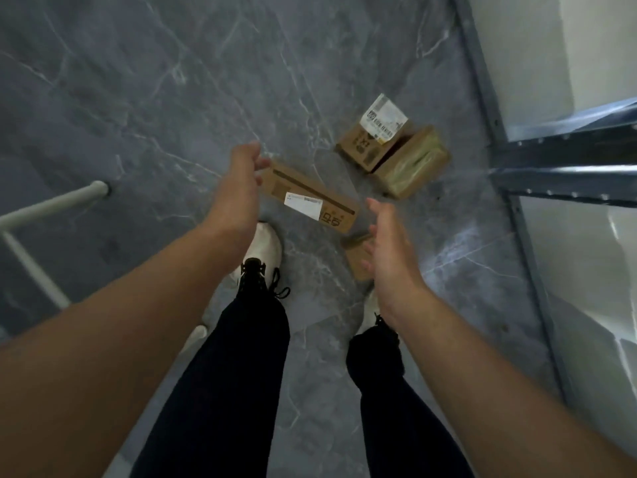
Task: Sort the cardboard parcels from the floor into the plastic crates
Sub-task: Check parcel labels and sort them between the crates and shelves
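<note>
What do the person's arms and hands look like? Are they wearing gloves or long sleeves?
No gloves and no sleeves show. The left hand and right hand are bare. The left forearm and right forearm are bare too, right to the picture's edge. I see no watch, ring or bracelet, though the picture is a bit blurry.

A single view, worn on the person's head, faces forward and steeply down, almost straight at the floor (138, 98). The wide lens bows lines near the edges. The forearms enter from the two bottom corners, close to the lens, and converge on the left grip (241, 188) and right grip (389, 250) near mid-frame. Legs (241, 357) fill the lower middle. Parcels (365, 146) lie farther off, centre and right. A shelf frame (565, 157) borders the right edge, a rail (51, 205) the left.
</note>
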